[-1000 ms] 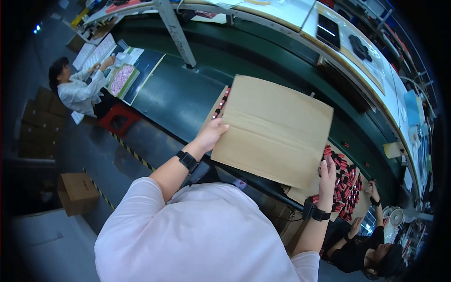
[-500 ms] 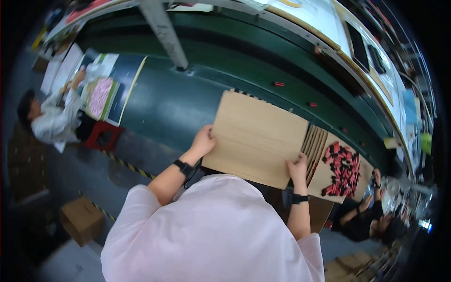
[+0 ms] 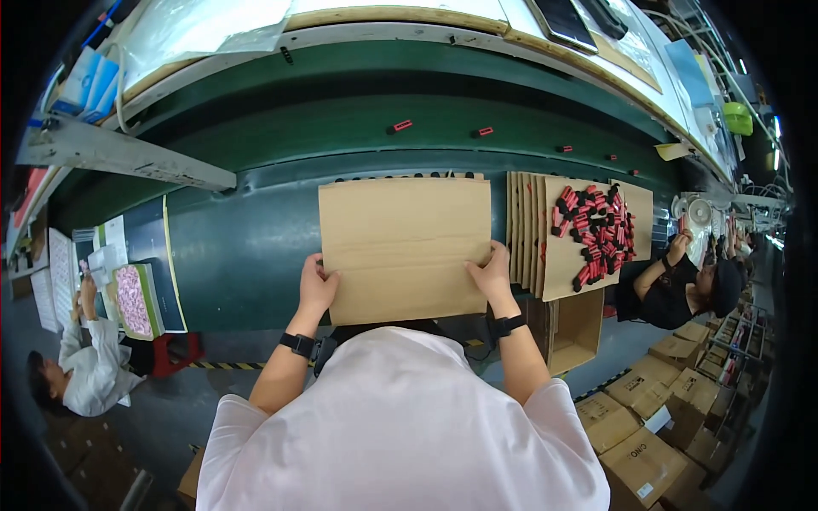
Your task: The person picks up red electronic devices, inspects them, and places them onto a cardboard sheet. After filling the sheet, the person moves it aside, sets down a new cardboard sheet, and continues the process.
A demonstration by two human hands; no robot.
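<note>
A flat brown cardboard sheet [image 3: 406, 243] lies in front of me, level with the bench's near edge. My left hand [image 3: 317, 285] grips its left edge near the lower corner, thumb on top and fingers curled out of sight beneath. On the opposite side my right hand [image 3: 491, 274] pinches the right edge the same way. A row of small black tips [image 3: 409, 176] peeks out past the sheet's far edge; what they belong to is covered. Just right of my right hand stand several overlapping cardboard sheets [image 3: 526, 230], with many small red-and-black cylindrical pieces [image 3: 594, 226] heaped on the rightmost ones.
Several loose red-and-black pieces rest on the green conveyor belt [image 3: 341, 128] beyond the bench. An open cardboard box [image 3: 575, 336] stands below at right. Co-workers sit at left [image 3: 94, 362] and right [image 3: 682, 289]. A grey post [image 3: 136, 157] rises at left.
My view has turned, and the cardboard sheet now sits squarer to me, its slant gone. Both hands keep their hold on its side edges.
</note>
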